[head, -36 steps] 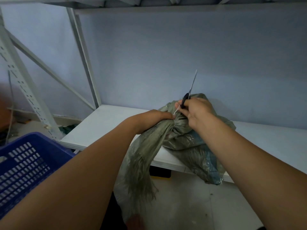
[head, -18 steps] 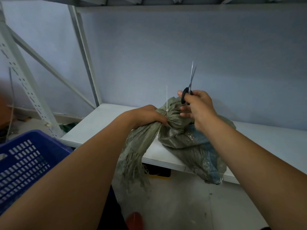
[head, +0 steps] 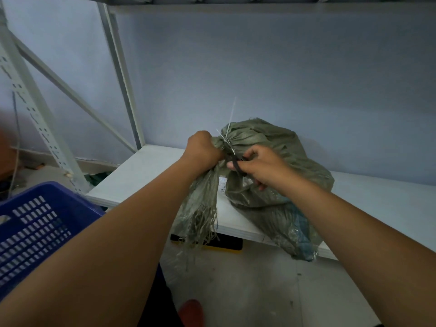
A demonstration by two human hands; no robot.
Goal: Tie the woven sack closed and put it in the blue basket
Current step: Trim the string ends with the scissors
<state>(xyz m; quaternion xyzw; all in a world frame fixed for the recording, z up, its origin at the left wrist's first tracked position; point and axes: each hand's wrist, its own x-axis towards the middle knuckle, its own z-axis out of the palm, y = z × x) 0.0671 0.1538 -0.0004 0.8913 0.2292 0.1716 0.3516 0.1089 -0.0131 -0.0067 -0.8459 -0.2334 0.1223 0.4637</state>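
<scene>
While the left hand (head: 203,149) bunches the neck of the woven sack (head: 264,166) in a tight fist, most of the scissors (head: 232,159) are buried in the right hand (head: 262,167), so only dark handles and a bit of blade show. A thin white tie (head: 231,119) sticks up from the neck. The sack sits on a white shelf (head: 146,175), frayed end drooping over the edge. Blue basket (head: 35,223) is cut off at lower left. Pale wall behind, grey floor below.

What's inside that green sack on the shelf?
Mostly hidden. The woven sack is bunched shut at the neck, gripped by the left hand, with a thin white tie sticking up. Something bluish shows faintly through the weave low down; what it is can't be told.
</scene>
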